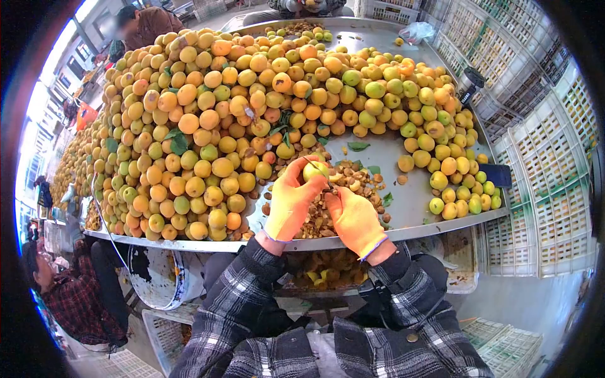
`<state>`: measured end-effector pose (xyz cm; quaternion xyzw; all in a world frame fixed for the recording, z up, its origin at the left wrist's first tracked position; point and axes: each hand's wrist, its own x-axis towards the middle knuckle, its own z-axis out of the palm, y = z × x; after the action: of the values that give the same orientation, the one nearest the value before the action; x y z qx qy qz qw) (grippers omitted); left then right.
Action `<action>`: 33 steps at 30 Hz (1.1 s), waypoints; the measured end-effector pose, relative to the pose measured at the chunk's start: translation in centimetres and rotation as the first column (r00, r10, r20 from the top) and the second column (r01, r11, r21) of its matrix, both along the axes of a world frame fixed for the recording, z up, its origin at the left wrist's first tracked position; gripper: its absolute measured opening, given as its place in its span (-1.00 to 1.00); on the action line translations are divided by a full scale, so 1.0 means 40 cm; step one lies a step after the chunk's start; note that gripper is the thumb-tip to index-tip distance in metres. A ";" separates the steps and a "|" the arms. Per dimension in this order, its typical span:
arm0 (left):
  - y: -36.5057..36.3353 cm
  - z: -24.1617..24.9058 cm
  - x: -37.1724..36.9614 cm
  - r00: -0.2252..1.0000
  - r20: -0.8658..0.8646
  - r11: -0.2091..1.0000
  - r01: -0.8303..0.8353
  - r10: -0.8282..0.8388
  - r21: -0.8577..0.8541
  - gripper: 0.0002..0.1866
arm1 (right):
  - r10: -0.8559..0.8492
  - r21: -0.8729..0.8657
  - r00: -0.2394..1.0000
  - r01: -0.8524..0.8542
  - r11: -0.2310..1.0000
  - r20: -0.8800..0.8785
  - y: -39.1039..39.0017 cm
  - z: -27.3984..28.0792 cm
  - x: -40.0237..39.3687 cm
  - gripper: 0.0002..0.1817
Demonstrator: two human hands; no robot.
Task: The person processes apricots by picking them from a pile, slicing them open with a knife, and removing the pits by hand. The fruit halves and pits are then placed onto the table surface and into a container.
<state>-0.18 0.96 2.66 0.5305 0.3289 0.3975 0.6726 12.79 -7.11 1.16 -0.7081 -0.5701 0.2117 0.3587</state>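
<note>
The person's left hand, in an orange glove, has its grip clamped around a yellow-green fruit, held just above the near edge of the metal tabletop. The right hand, gloved the same way, is curled shut just beside it, its fingers closed on what looks like a thin blade that meets the fruit, though the tool is too small to make out clearly. Directly under and behind both hands lies a heap of brown pits and scraps, touching the hands' far side. To the left and beyond rises a large pile of yellow and orange fruit, which crowds close to the left hand and covers most of the tabletop; a smaller band of greener fruit runs along the right edge, well apart from the hands. A few loose green leaves lie on the bare metal between the piles. White plastic crates are stacked along the right side. Below the tabletop's edge sits a bin of cut fruit pieces, partly hidden by the person's plaid sleeves. Another person in a plaid shirt sits low at the left, and one more stands at the far corner.
</note>
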 end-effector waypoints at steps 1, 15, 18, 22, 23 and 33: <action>-0.005 0.013 0.002 0.996 -0.081 0.996 -0.022 0.030 0.092 -0.54 | -0.001 0.001 1.000 0.001 1.000 0.000 -0.001 0.002 0.003 -0.68; -0.023 -0.048 0.026 0.987 0.088 0.989 -0.124 0.131 -0.074 -0.61 | 0.031 0.025 0.998 -0.030 0.999 -0.058 0.017 -0.051 -0.020 -0.64; -0.030 -0.026 0.024 0.987 0.089 0.990 -0.129 0.134 -0.060 -0.64 | 0.087 0.142 0.972 -0.056 0.988 -0.219 0.021 -0.074 -0.032 -0.65; -0.038 -0.015 0.032 0.984 0.132 0.989 -0.108 0.121 -0.102 -0.64 | 0.024 -0.096 0.806 -0.100 0.990 -0.592 -0.015 0.000 -0.031 -0.61; -0.038 -0.015 0.034 0.984 0.129 0.989 -0.107 0.120 -0.104 -0.64 | 0.022 -0.098 0.804 -0.099 0.990 -0.594 -0.021 0.023 -0.031 -0.61; -0.023 0.007 0.051 0.985 0.105 0.986 -0.146 0.137 0.084 -0.32 | 0.056 0.250 0.957 0.017 0.968 -0.284 -0.009 -0.008 -0.017 -0.67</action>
<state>1.87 0.04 2.95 0.5157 0.3138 0.4845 0.6332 12.10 -7.47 0.83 -0.6131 -0.5406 0.2431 0.5222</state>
